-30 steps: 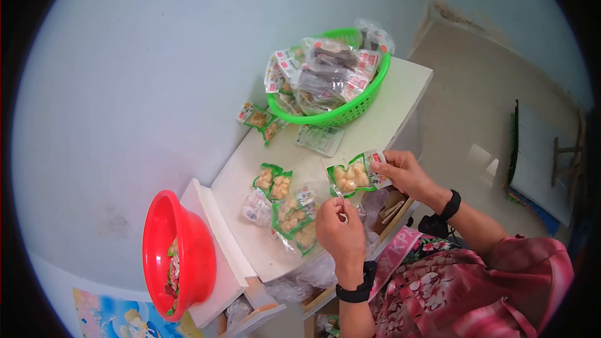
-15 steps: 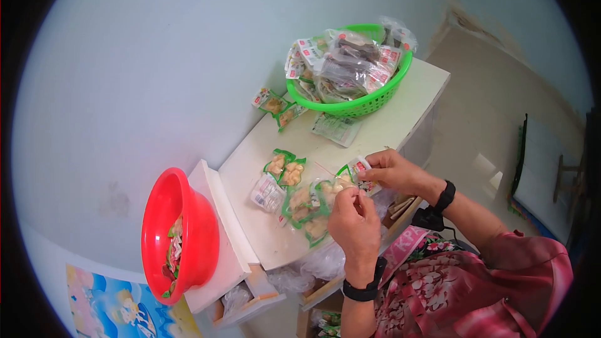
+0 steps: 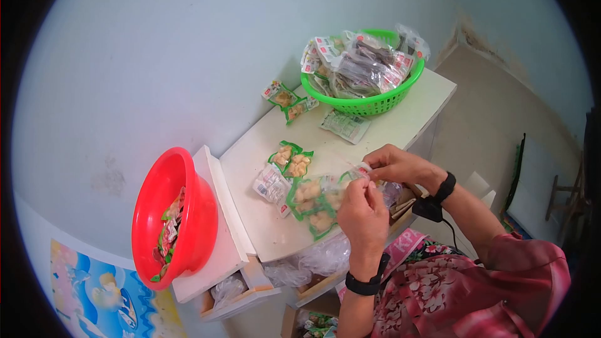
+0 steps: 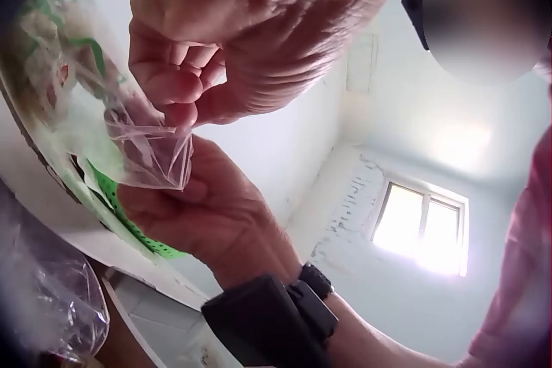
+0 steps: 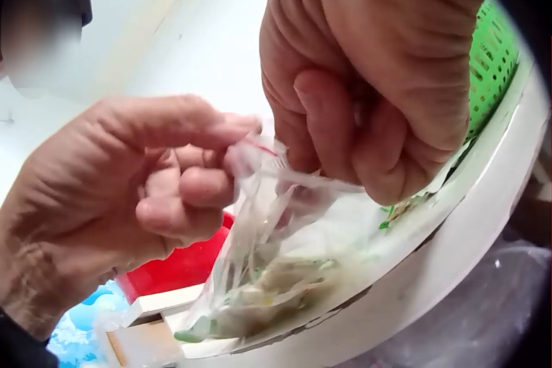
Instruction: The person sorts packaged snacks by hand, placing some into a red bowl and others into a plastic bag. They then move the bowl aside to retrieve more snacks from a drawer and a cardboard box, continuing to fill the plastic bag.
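A clear plastic bag (image 5: 259,247) with a red line along its top edge hangs between both hands; green-edged food packets show inside it. The left hand (image 3: 363,216) pinches one side of the bag's top between thumb and finger, also seen in the left wrist view (image 4: 250,40). Close beside it the right hand (image 3: 400,166) pinches the other side, its fingers curled in the right wrist view (image 5: 362,83). Under the hands, the lower bag with pale food packets (image 3: 308,197) rests on the white tabletop (image 3: 244,150).
A green basket (image 3: 369,105) heaped with packets stands at the back right. Near it lie a pair of packets (image 3: 291,101) and a flat packet (image 3: 345,126). Two more packets (image 3: 291,158) lie mid-table, beside a white one (image 3: 272,189). A red basin (image 3: 203,225) stands left, above open drawers (image 3: 250,300).
The hands have come closer together at the bag's top. The packet the right hand held out at first is now lower, among the bagged packets. The head view has shifted.
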### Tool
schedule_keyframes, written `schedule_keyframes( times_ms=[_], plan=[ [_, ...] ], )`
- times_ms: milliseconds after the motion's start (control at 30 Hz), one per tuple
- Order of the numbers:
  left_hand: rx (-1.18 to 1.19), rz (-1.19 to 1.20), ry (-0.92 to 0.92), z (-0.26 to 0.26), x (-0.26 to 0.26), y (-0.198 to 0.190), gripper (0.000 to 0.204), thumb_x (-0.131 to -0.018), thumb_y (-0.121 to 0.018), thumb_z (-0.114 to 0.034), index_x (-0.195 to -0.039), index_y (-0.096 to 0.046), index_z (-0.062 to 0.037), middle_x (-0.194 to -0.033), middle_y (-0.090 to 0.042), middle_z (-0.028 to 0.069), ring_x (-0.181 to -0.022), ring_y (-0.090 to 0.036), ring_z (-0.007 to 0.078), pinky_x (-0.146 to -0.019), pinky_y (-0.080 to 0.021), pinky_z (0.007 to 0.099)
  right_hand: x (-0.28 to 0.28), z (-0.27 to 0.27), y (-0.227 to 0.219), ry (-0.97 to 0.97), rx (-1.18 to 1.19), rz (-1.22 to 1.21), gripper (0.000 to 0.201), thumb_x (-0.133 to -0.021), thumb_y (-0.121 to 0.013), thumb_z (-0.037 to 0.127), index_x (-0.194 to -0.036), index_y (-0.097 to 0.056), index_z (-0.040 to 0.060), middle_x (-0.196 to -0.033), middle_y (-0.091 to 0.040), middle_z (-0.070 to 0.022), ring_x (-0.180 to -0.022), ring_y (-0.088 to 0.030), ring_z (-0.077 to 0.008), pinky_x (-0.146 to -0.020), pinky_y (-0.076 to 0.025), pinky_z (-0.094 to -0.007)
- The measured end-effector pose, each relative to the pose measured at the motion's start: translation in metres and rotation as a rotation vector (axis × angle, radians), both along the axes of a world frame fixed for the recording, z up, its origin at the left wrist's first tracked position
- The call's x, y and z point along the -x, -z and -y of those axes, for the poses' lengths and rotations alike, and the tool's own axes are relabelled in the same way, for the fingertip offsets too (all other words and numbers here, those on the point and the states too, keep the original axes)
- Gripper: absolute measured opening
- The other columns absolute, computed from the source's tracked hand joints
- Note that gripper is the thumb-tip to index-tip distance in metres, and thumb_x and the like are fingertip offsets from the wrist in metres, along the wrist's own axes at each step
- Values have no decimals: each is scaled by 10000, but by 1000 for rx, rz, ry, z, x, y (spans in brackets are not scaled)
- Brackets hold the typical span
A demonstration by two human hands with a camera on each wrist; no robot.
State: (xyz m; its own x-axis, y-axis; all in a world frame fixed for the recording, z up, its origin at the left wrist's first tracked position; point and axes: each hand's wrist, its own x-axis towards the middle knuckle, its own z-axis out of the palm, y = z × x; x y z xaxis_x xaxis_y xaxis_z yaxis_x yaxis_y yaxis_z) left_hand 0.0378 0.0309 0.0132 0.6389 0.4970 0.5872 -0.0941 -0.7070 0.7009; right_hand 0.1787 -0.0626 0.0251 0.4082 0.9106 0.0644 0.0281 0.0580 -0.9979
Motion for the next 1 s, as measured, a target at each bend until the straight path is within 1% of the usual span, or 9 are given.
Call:
schedule_keyframes(
  times_ms=[67,333,433,567,667,767,867,967,1000],
  plan=[
    [-26,6,8,5,-1,0,79,-944,-680,-36,-1006,-634,-18,-789,-692,100,-647,-664,186,-608,-525,320,2,-18,21,-39,-87,-93,86,-921,-688,58,-983,-713,3,-801,-630,72,-742,-537,-21,-631,-453,-242],
    [22,15,87,0,7,7,98,-953,-671,-38,-1045,-642,-18,-803,-697,85,-622,-651,186,-589,-511,316,-2,-33,50,-53,82,157,120,-866,-666,64,-966,-696,6,-732,-602,52,-670,-533,-84,-582,-446,-295],
    [91,-6,47,1,30,1,177,-956,-674,-58,-1123,-652,-4,-943,-722,124,-776,-685,235,-708,-537,355,10,-26,23,23,132,216,145,-896,-696,129,-952,-711,-4,-707,-627,18,-642,-529,-100,-574,-442,-313],
    [-233,44,-230,-38,62,13,371,-986,-648,-168,-1291,-587,33,-1254,-639,213,-1170,-589,362,-1003,-453,465,10,-17,22,85,195,265,349,-1024,-669,326,-866,-651,16,-695,-594,13,-642,-506,-83,-584,-445,-324],
    [-202,-93,-302,-54,81,21,551,-1009,-616,-265,-1447,-476,39,-1489,-471,261,-1401,-411,434,-1157,-323,531,19,-18,19,86,160,197,250,-915,-722,229,-863,-712,-15,-667,-650,-123,-623,-587,-199,-598,-462,-403],
    [-116,-120,-245,-45,73,26,531,-1002,-628,-256,-1435,-509,28,-1540,-410,271,-1411,-400,431,-1159,-324,526,-1,-43,73,7,120,694,296,-999,-673,268,-850,-652,12,-688,-589,-120,-635,-585,-188,-612,-465,-358],
    [-215,-182,-275,-46,73,27,491,-990,-643,-248,-1401,-558,6,-1561,-369,280,-1422,-381,430,-1158,-321,525,14,-40,42,45,216,808,253,-985,-670,256,-885,-665,23,-727,-580,-169,-662,-614,-237,-656,-481,-356],
    [-209,-215,-279,-47,75,24,446,-977,-655,-234,-1360,-598,-12,-1557,-373,282,-1418,-383,433,-1153,-321,529,16,-30,46,265,285,817,261,-985,-657,258,-902,-667,11,-762,-634,-155,-724,-643,-236,-702,-502,-383],
    [-200,-212,-276,-47,75,23,443,-973,-657,-225,-1359,-597,-15,-1555,-374,283,-1417,-384,434,-1150,-324,529,17,-25,42,371,229,680,311,-979,-656,316,-952,-677,7,-823,-663,-169,-764,-666,-270,-711,-510,-408]
  ],
)
